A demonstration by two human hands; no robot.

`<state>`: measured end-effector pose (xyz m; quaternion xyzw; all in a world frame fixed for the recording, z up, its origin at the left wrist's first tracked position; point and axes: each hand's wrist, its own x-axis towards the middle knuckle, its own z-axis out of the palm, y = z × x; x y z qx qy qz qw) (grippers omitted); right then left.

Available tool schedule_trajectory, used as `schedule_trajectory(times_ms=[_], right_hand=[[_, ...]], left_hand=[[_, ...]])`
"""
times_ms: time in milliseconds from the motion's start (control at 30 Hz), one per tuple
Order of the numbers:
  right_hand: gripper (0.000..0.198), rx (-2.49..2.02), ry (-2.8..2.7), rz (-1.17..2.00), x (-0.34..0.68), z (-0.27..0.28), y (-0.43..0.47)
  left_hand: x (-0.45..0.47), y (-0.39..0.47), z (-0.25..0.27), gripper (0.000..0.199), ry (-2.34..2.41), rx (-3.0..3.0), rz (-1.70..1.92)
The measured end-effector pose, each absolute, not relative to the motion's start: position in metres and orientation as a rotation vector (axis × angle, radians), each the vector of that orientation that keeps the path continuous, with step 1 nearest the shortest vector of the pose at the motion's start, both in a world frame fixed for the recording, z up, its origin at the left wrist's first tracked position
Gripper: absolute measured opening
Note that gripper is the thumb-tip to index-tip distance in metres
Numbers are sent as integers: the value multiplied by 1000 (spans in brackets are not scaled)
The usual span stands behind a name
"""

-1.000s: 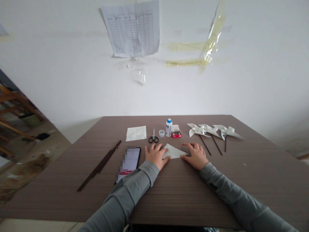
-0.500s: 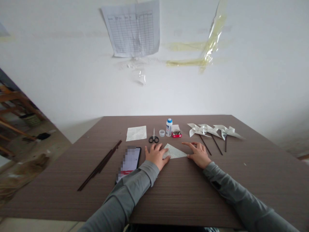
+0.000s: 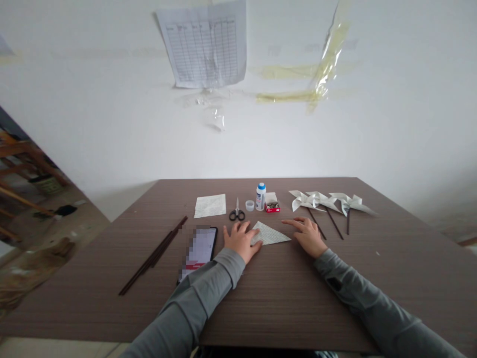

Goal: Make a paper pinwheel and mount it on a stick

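A sheet of printed paper folded into a triangle (image 3: 271, 234) lies flat on the brown table (image 3: 283, 298). With fingers spread, my left hand (image 3: 240, 241) presses down on the triangle's left end and covers that part of it. Just off the right tip, my right hand (image 3: 308, 237) hovers or rests near the table with its index finger stretched out; it holds nothing. Behind the paper are black-handled scissors (image 3: 237, 214), a small clear cup (image 3: 249, 205), a white bottle with a blue cap (image 3: 261, 197) and a red box of small metal pieces (image 3: 273, 206).
Three paper pinwheels (image 3: 323, 201) on dark sticks lie at the back right. A square paper sheet (image 3: 210, 206) is at the back left. A phone (image 3: 199, 253) lies beside my left forearm, and several dark sticks (image 3: 154, 254) lie farther left. A wall stands behind the table.
My right hand has come slightly away from the triangle's right tip, so that tip now shows in full. My left hand stays in place on the paper.
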<state>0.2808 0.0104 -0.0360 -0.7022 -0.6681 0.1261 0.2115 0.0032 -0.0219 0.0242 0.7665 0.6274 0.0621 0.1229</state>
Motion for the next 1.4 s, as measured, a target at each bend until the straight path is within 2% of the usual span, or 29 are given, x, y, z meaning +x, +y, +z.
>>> schedule_trajectory(times_ms=[200, 367, 633, 933, 1267, 1400], right_hand=[[50, -1707, -1999, 325, 274, -38, 9], [36, -1765, -2107, 211, 249, -42, -2], [45, -1866, -2141, 156, 235, -39, -3], [52, -1905, -2219, 298, 239, -13, -3], [57, -1976, -2238, 428, 238, -2, -4], [60, -2009, -2249, 492, 238, 2, -5]], left_hand=[[7, -23, 23, 47, 1847, 2227, 180], [12, -23, 22, 43, 1850, 2229, 255], [15, -18, 21, 42, 1845, 2224, 252], [9, -15, 25, 43, 1865, 2206, 227], [-13, -16, 34, 20, 1841, 2227, 207], [-19, -13, 32, 17, 1861, 2194, 157]])
